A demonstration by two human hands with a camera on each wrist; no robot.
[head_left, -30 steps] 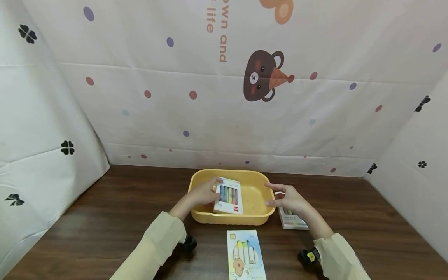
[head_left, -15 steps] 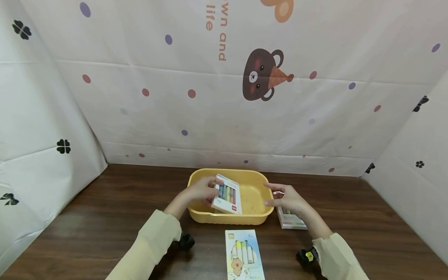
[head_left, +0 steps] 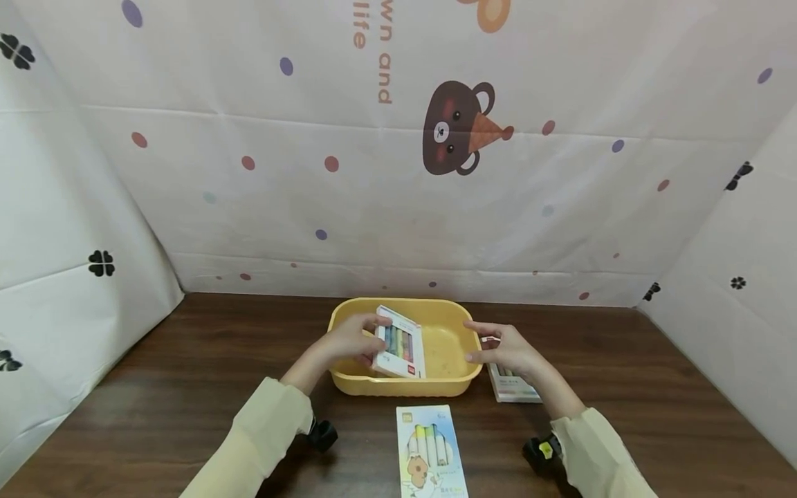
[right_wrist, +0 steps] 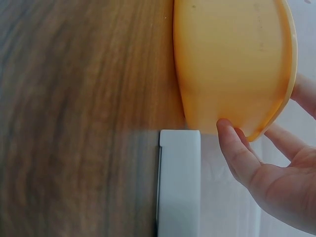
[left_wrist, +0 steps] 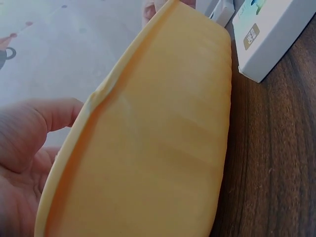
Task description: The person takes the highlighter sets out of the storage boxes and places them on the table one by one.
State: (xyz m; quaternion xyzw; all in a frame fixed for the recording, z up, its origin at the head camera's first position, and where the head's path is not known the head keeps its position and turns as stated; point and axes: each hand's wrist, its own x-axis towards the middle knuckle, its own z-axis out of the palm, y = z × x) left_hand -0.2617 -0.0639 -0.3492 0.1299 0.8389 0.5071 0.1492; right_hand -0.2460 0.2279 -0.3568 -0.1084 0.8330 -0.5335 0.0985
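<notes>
Reaching over yellow basin [head_left: 445,349], left hand [head_left: 347,340] grips tilted box [head_left: 401,348]; right hand [head_left: 509,350] pinches basin's side, both partly curled.

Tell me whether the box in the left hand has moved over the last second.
Yes, slightly: in the head view, the box has shifted toward the far rim of the yellow basin.

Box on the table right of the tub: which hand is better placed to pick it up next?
Right, probably: the right hand is nearer the right-side box, though it must first release the yellow tub. The left hand grips the tilted box inside the tub, farther away.
</notes>
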